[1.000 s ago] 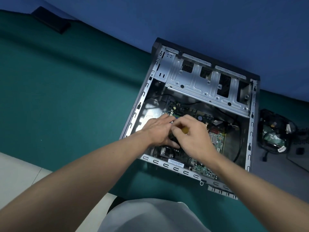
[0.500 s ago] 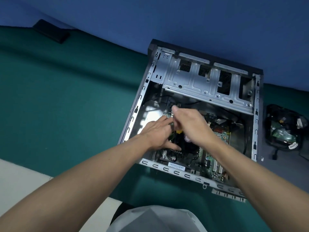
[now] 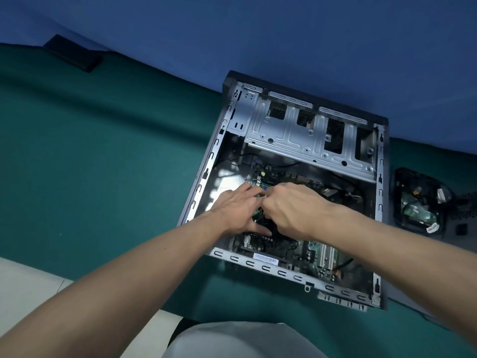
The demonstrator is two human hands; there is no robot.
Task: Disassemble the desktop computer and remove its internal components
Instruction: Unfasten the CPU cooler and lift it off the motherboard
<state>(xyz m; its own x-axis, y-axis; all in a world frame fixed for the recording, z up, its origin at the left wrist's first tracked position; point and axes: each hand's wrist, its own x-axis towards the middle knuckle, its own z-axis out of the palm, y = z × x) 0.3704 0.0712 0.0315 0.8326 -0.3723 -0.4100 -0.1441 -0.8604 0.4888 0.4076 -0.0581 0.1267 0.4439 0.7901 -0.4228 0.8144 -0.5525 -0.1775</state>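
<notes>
A green-covered table (image 3: pixel 103 151) runs up to a blue backdrop. At the table's far left corner lies a flat black object (image 3: pixel 73 53), too dim to name.

Right of the middle, against the far edge, a desktop computer case (image 3: pixel 381 202) lies on its side with the open side facing up. At the end of the case nearest the far edge is a bare metal drive cage (image 3: pixel 296 135). Toward the near edge, the green motherboard (image 3: pixel 320 257) lies on the case floor with thin black cables around it.

Two bare forearms reach in from the near edge, and the hands meet over the middle of the board. The left hand (image 3: pixel 237 213) lies palm down. Its grip is slack, with fingers nearly straight and thumb spread, and it rests on a dark fan unit (image 3: pixel 268 223) mounted on the board. The right hand (image 3: pixel 296 210) touches it, knuckles up and fingers curled under. I cannot tell whether that grip has hold of anything, because the fingertips are hidden.

Near the table's right edge, just beside the case, sits a black housing (image 3: pixel 420 202) with a green circuit board and loose cables inside it. Just past it is a small black piece (image 3: pixel 461 229).
</notes>
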